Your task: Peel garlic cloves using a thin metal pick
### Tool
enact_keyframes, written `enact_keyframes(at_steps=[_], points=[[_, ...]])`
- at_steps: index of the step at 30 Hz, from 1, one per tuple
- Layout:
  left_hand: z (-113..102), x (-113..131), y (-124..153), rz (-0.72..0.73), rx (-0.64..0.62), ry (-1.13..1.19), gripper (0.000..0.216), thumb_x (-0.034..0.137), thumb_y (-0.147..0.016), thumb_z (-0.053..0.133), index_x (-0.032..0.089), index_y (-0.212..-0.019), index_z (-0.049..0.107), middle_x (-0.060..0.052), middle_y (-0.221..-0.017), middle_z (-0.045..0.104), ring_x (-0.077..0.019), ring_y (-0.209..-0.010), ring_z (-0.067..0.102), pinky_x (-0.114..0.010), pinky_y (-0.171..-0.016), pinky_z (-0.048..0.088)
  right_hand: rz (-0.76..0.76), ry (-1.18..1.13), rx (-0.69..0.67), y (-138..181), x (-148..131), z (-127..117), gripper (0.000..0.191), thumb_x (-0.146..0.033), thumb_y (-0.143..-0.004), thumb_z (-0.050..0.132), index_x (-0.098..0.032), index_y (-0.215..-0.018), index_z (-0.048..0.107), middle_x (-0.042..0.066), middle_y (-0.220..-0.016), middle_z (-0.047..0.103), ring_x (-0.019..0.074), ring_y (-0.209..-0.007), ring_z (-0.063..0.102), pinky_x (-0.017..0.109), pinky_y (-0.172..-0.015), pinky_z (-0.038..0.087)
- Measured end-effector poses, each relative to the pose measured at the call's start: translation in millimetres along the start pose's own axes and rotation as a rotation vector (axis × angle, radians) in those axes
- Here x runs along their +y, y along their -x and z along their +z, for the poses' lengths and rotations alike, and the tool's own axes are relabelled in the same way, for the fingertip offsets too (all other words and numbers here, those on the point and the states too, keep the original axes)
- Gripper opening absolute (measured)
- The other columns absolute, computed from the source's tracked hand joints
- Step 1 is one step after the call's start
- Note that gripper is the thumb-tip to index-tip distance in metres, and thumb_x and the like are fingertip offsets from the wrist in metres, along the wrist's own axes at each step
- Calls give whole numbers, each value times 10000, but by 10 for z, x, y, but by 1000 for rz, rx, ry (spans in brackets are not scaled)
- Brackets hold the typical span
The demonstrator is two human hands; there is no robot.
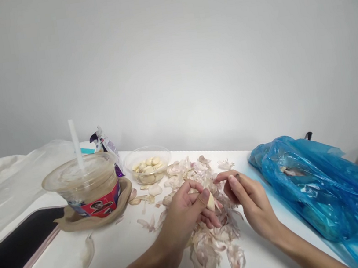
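While a crumpled, glossy blue plastic bag [320, 189] crowds right and a wide clear plastic cup [88, 184] left, left hand [185, 213] has its grip clamped on a smooth cream garlic clove [211, 202] over papery pinkish skins [205, 259], mid-worktop [117, 262]. Right hand [251, 199] alongside; can't tell if its grip holds anything.
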State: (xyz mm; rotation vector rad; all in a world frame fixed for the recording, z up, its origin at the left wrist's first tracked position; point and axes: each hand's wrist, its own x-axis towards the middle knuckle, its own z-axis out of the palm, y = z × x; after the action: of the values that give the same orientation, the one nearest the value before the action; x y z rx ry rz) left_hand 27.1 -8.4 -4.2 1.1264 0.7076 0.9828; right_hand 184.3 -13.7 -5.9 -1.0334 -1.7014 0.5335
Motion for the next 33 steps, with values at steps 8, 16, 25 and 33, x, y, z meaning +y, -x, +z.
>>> enact_keyframes(at_steps=[8,16,25,33], points=[[32,-7,33,5,-5,3,210,387,-805,502,213,-750,398,50,-454,584,-109,-397,563,-195,-420,421,14,-17,-143,23,-39,79,191,-341,-744,622,-171,-831,619,-15,-654,493,77,-499,361,223,-477,322],[26,-101,-10,-29,35,-1,258,437,-813,450,214,-697,389,30,-392,598,-126,-357,574,-191,-379,418,56,-71,-156,37,26,117,184,-335,-775,590,-166,-723,640,16,-695,519,89,-533,423,215,-454,321],[41,-22,23,-54,-4,-6,285,468,-800,454,201,-709,418,30,-383,577,-117,-347,550,-179,-369,390,222,-320,-194,-1,16,101,207,-353,-695,676,-149,-699,644,21,-747,526,72,-532,442,203,-461,367],[16,-52,-10,-15,18,22,271,442,-813,454,193,-710,425,10,-441,606,-145,-422,610,-231,-445,454,370,-515,-173,-24,5,104,284,-406,-661,692,-136,-661,605,-29,-629,463,26,-424,307,181,-375,201]])
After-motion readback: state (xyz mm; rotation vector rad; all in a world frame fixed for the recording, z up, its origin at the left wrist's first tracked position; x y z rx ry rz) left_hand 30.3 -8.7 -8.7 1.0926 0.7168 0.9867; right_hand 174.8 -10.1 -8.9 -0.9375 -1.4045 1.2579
